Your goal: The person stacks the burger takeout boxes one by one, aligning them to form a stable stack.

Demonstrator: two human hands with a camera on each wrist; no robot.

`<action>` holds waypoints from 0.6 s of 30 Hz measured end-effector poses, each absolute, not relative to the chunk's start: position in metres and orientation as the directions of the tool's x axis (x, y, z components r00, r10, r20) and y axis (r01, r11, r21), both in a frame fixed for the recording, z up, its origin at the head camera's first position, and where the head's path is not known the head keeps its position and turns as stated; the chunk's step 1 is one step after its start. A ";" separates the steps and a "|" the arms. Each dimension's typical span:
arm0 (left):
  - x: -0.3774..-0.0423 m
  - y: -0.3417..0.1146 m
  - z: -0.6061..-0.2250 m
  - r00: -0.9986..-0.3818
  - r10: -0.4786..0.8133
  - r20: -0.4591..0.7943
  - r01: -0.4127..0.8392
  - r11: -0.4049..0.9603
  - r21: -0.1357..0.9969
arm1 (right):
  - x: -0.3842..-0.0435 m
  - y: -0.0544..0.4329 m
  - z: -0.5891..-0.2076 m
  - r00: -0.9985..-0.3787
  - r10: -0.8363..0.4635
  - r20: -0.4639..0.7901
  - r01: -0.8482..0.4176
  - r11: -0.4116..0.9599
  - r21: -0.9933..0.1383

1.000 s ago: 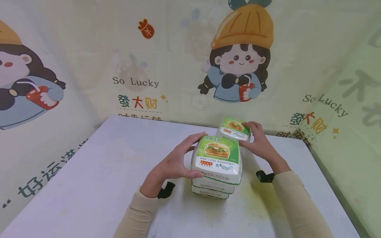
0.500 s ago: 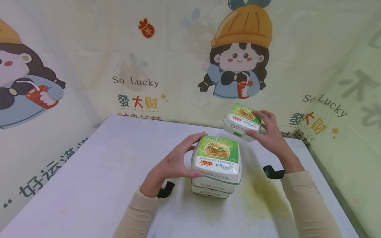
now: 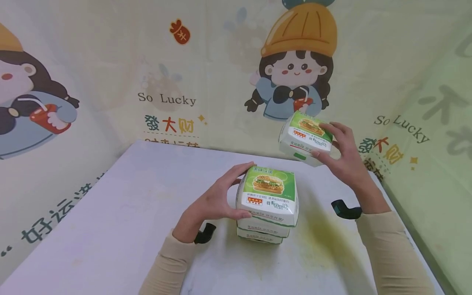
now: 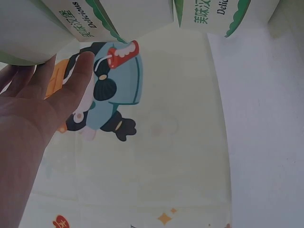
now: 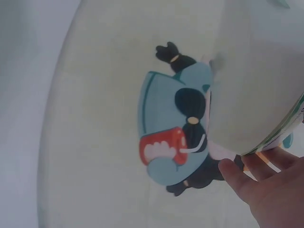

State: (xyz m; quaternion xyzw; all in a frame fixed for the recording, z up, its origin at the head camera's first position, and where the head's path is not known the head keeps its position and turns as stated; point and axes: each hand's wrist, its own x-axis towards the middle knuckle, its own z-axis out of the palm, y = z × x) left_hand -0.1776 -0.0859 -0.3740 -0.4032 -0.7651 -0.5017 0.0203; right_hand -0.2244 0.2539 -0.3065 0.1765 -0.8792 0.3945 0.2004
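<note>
A stack of white-and-green cardboard burger boxes stands on the table, right of its middle. My left hand holds the top box by its left side, thumb at the front and fingers toward the back. In the left wrist view, the fingers of this hand lie against a white box wall. Behind and to the right of the stack, my right hand grips another burger box, raised and tilted above the table. The right wrist view shows that box's plain white side with the fingers beneath its edge.
The white table carries a yellowish stain right of the stack. A cream curtain with cartoon prints hangs close behind the table and along both sides. Black wrist straps' mounts show beside both wrists.
My right hand has lifted its burger box up and to the right, away from behind the stack. The left hand and the stack have stayed in place.
</note>
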 end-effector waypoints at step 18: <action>-0.177 -0.085 -0.373 -0.674 0.594 0.440 0.636 0.162 0.755 | -0.183 0.228 -0.279 -0.768 -0.251 0.589 -0.603 0.594 -0.532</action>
